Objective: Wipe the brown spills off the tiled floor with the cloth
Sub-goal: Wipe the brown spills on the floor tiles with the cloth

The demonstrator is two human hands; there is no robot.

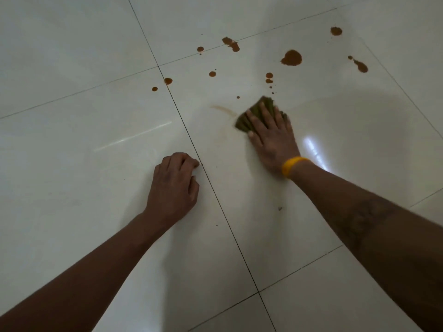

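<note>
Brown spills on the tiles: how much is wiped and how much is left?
Early going. Done: only a faint brown smear left of the green cloth suggests one wiped spot. In hand: the right hand presses the cloth flat on the floor; the left hand braces on a tile. Left: most spills, including the large blot, the far drop and drops by the grout line.

Two bare forearms in view, no sleeves on either. Right hand (271, 137): a plain yellow band (293, 166) round the wrist, smooth, no visible clasp or print. A dark, blurred marking, perhaps a tattoo, runs along the right forearm; its design cannot be made out. Left hand (173, 185): nothing worn at wrist or fingers (189, 161). Nails short on both hands.
</note>
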